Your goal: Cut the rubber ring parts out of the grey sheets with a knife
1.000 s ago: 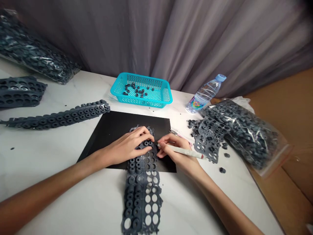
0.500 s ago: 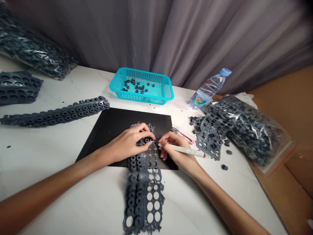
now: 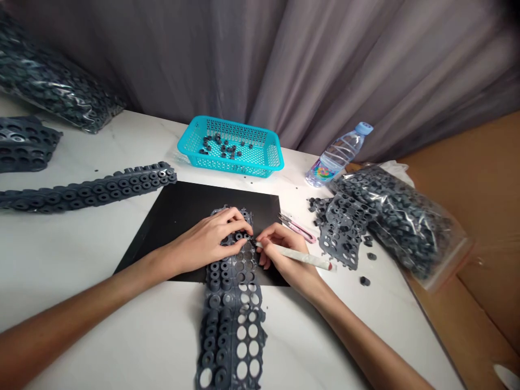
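Note:
A dark grey moulded rubber sheet (image 3: 229, 303) lies lengthwise before me, its far part on a black mat (image 3: 162, 216). Ring-shaped pieces fill its left rows; many holes on its right are bare. My left hand (image 3: 227, 238) presses on the sheet, thumb and bent fingers closing around its rings near the right edge. Between the fingers of my right hand (image 3: 284, 249) is a slim pen-like tool (image 3: 300, 256) with a whitish handle and red end. Its dark tip meets the sheet beside my left fingertips; the tip's exact shape is too small to make out.
Beyond the mat stands a turquoise basket (image 3: 231, 165) with several small dark pieces. Pink thread snips (image 3: 298, 227), a water bottle (image 3: 335, 157), a punched sheet (image 3: 343, 233) and a filled plastic bag (image 3: 406, 227) are on the right. Another rubber strip (image 3: 93, 189) and bag (image 3: 52, 81) lie left.
The whole view has shifted slightly, so most things appear a little further left. Both hands keep nearly the same place on the sheet, with the tool tip still by my left fingertips.

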Demonstrator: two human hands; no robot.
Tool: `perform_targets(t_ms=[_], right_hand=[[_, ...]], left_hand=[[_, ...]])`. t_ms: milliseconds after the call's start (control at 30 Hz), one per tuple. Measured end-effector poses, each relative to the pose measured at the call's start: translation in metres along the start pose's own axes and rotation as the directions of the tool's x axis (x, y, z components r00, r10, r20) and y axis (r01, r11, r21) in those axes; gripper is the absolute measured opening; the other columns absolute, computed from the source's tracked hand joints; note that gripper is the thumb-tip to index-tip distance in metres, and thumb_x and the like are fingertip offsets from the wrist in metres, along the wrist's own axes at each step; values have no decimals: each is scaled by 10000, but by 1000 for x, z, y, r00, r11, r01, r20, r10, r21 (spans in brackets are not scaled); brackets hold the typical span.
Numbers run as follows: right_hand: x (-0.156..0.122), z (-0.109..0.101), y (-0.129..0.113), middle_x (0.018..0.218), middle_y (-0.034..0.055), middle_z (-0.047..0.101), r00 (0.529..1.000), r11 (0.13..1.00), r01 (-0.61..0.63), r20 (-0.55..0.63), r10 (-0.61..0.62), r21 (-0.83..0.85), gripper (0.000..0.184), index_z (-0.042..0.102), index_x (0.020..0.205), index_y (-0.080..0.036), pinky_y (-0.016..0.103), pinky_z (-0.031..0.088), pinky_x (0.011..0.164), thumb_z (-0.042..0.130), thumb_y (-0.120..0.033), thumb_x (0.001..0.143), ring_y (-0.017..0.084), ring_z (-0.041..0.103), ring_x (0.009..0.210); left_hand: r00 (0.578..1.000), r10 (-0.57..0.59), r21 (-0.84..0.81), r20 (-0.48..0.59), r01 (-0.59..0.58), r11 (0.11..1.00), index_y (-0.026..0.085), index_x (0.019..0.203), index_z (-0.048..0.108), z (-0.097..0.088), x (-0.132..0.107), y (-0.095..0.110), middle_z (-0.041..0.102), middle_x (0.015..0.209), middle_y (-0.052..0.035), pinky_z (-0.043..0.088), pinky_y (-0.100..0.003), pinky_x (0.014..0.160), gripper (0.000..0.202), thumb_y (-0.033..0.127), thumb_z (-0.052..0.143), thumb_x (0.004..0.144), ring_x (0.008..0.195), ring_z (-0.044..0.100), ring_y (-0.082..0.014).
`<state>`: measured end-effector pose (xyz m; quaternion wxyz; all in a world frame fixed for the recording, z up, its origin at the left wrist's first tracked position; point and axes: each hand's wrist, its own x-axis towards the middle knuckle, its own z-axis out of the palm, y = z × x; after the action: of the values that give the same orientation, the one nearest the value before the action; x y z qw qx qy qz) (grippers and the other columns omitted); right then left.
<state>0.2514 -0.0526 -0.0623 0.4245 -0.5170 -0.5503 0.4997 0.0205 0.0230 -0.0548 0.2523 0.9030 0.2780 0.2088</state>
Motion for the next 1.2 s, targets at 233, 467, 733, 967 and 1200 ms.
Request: perform_targets(t_ms=[233, 467, 733, 967, 1200], right_hand=[[0, 1, -1, 747, -4, 700, 1000, 1000, -4, 3, 4, -23, 64, 668, 958, -205, 236, 524, 545, 654, -266, 969, 143, 662, 595], [-1, 1, -3, 751, -4, 700, 1000, 997, -2, 2, 2, -75, 51, 657, 944, -209, 232, 498, 544, 632, -244, 972, 147, 666, 616], [-1, 1, -4, 743, -12, 697, 1000, 997, 19, 3, -19, -75, 36, 653, 942, -209, 228, 499, 540, 624, -209, 964, 143, 663, 602], [-1, 1, -3, 742, -18, 700, 1000, 996, 21, -2, -21, -87, 55, 656, 941, -215, 225, 508, 543, 615, -181, 955, 140, 661, 598], [-2, 1, -4, 728, -25, 688, 999, 993, 33, 2, -33, -114, 78, 658, 943, -220, 223, 500, 531, 609, -160, 950, 140, 659, 589]], left_hand=[[1000, 13, 18, 14, -13, 1000, 278, 1261, 671, -1, 1, -1, 617, 1193, -42, 516, -402, 1020, 219, 305, 566, 1070, 1139, 644, -233], [999, 20, 28, 25, -21, 999, 273, 1264, 657, 0, 1, 0, 605, 1212, -40, 493, -410, 1049, 212, 274, 569, 1071, 1153, 632, -229], [999, 30, 22, 22, -30, 999, 281, 1269, 654, 0, 1, -3, 605, 1197, -38, 501, -403, 1027, 218, 279, 577, 1065, 1148, 641, -231], [999, 24, 33, 34, -25, 999, 270, 1271, 648, -1, 1, 0, 604, 1197, -41, 490, -407, 1020, 207, 293, 569, 1082, 1136, 636, -229], [999, 22, 41, 36, -23, 999, 261, 1259, 650, -2, 2, 1, 601, 1197, -34, 479, -406, 1032, 197, 276, 584, 1074, 1140, 636, -227]])
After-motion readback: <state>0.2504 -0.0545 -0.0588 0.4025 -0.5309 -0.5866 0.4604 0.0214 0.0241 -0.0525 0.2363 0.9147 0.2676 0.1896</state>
